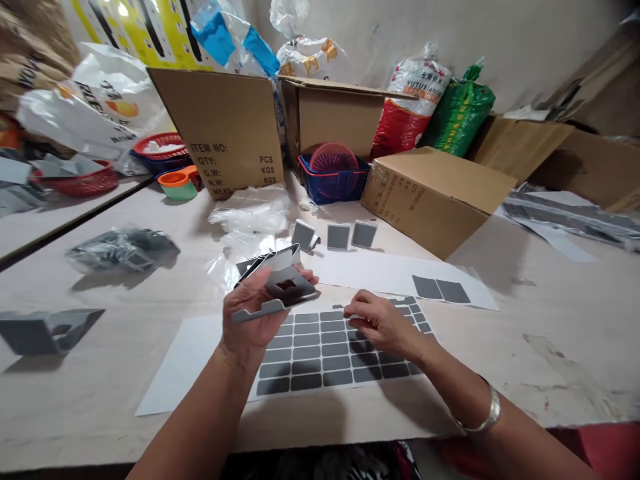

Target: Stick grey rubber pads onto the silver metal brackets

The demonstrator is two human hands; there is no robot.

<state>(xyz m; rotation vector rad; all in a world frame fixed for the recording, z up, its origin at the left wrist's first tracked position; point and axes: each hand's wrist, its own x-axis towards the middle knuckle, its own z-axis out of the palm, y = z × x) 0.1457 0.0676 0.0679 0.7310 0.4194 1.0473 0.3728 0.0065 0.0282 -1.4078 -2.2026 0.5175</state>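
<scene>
The left hand [253, 313] has its fingers closed around a grey metal phone stand [280, 287] above the surface [525, 320], while the right hand [383, 323] picks with bent fingers at the grey pad sheet [320, 363], so peel one pad slowly by its corner.

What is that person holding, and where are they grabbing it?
The left hand holds a grey metal stand by its lower left end. The right hand holds nothing; its fingers rest on the sticker sheet.

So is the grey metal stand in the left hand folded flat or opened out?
Opened out: the stand shows angled plates spread apart above the left hand.
</scene>
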